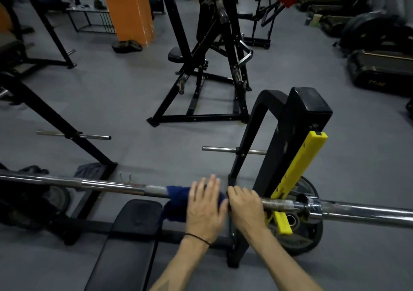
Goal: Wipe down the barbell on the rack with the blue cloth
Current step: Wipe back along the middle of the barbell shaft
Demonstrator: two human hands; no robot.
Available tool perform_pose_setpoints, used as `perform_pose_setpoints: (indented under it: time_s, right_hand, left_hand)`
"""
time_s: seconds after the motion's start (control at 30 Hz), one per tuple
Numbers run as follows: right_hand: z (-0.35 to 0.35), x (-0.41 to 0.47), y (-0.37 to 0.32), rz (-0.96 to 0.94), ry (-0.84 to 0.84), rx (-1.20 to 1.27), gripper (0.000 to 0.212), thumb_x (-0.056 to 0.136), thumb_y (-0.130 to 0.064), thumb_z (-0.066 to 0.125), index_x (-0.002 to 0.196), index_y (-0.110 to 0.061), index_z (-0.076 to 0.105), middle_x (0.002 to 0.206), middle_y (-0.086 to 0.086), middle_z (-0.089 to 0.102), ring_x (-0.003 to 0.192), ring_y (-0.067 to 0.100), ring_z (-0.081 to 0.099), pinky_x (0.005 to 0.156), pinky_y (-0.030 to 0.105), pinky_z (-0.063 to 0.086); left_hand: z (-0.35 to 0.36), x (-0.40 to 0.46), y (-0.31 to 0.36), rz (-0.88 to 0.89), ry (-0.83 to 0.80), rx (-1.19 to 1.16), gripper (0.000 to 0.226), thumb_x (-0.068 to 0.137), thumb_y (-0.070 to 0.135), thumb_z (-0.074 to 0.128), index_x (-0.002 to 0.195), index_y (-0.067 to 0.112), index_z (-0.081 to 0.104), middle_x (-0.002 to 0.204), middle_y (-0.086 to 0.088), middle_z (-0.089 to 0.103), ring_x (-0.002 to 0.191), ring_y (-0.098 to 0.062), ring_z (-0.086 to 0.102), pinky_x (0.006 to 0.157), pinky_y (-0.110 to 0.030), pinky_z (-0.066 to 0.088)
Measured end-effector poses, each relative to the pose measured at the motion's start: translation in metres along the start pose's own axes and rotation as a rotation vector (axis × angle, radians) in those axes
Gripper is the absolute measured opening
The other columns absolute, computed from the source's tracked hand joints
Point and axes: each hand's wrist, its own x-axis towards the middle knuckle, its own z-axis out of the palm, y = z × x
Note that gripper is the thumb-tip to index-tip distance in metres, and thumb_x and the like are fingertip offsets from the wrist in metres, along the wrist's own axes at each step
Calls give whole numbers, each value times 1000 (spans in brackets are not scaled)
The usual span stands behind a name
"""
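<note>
A chrome barbell (105,184) lies across the rack from left to right. The blue cloth (176,203) is draped over the bar just left of the right upright and hangs below it. My left hand (204,205) lies flat on the cloth with straight fingers, pressing it onto the bar. Right beside it, my right hand (244,205) grips the bare bar with curled fingers, close to the rack's yellow hook (299,170).
The black right upright (295,134) stands directly behind my hands. A weight plate (297,234) leans below the sleeve. A black bench pad (127,241) sits under the bar. Another rack's slanted leg (60,123) is at left, and a black machine frame (212,56) stands farther back.
</note>
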Motion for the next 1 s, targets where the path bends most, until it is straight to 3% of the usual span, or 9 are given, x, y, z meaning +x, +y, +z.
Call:
perform_pose_setpoints:
  time_s: [0.13, 0.23, 0.37, 0.5, 0.6, 0.7, 0.87, 0.93, 1.0]
  right_hand:
    - [-2, 5, 6, -43, -116, -18, 35, 54, -13, 85, 73, -18, 56, 61, 2, 60, 50, 25, 60, 47, 34, 47]
    - [-4, 8, 5, -34, -172, -28, 38, 46, -19, 88, 69, -18, 57, 55, 2, 59, 44, 25, 59, 42, 31, 44]
    - [-21, 24, 4, 32, -360, 10, 17, 82, -37, 66, 87, -21, 65, 77, 2, 69, 68, 26, 68, 60, 33, 49]
    - [-33, 37, 3, 85, -540, 92, 17, 78, -32, 54, 87, -24, 66, 84, 0, 66, 74, 27, 62, 69, 32, 49]
    - [-36, 41, 3, 84, -606, 81, 20, 81, -35, 55, 91, -22, 66, 95, 5, 71, 89, 31, 68, 70, 31, 43]
    - [-37, 42, 3, 86, -630, 89, 17, 82, -38, 57, 84, -22, 61, 90, 3, 70, 83, 28, 67, 68, 30, 42]
    - [-42, 48, 6, 125, -727, 146, 15, 76, -35, 60, 83, -21, 61, 90, 6, 69, 82, 29, 65, 68, 33, 48]
    - [-46, 56, 7, 173, -833, 224, 20, 72, -31, 65, 85, -16, 66, 86, 5, 68, 77, 27, 64, 65, 34, 48]
    - [-51, 64, 9, 247, -969, 336, 26, 69, -26, 69, 89, -10, 73, 78, 3, 69, 70, 22, 64, 61, 33, 50]
  left_hand:
    - [-7, -5, -21, 110, -16, -8, 61, 104, 47, 38, 154, 13, 39, 158, -10, 41, 144, -28, 42, 120, -44, 25]
    - [-21, -9, -63, 75, -17, 34, 62, 102, 47, 40, 154, 13, 41, 157, -12, 43, 143, -29, 43, 120, -44, 25]
    - [-37, -14, -103, -26, -63, 64, 63, 106, 53, 26, 154, 15, 39, 156, -11, 43, 144, -29, 40, 122, -46, 21]
    - [-32, 0, -75, -148, -32, 59, 62, 106, 51, 23, 142, 13, 55, 149, -11, 52, 137, -34, 49, 121, -51, 19]
    - [-17, -2, -37, 72, -96, 68, 57, 103, 51, 33, 150, 21, 45, 152, -6, 49, 138, -33, 48, 120, -51, 19]
    - [-26, -6, -63, 209, -85, 85, 59, 103, 48, 37, 156, 25, 35, 156, -8, 45, 140, -33, 46, 120, -47, 21]
    - [-48, -20, -140, -83, -29, 88, 60, 106, 51, 22, 153, 18, 42, 157, -11, 41, 146, -32, 36, 124, -48, 16]
    - [-46, -11, -126, -224, -12, 46, 58, 106, 47, 23, 147, 16, 49, 154, -11, 46, 144, -35, 39, 124, -51, 11]
    - [-35, -2, -89, -191, 25, 27, 53, 102, 43, 33, 142, 16, 55, 151, -9, 51, 141, -36, 43, 124, -52, 6]
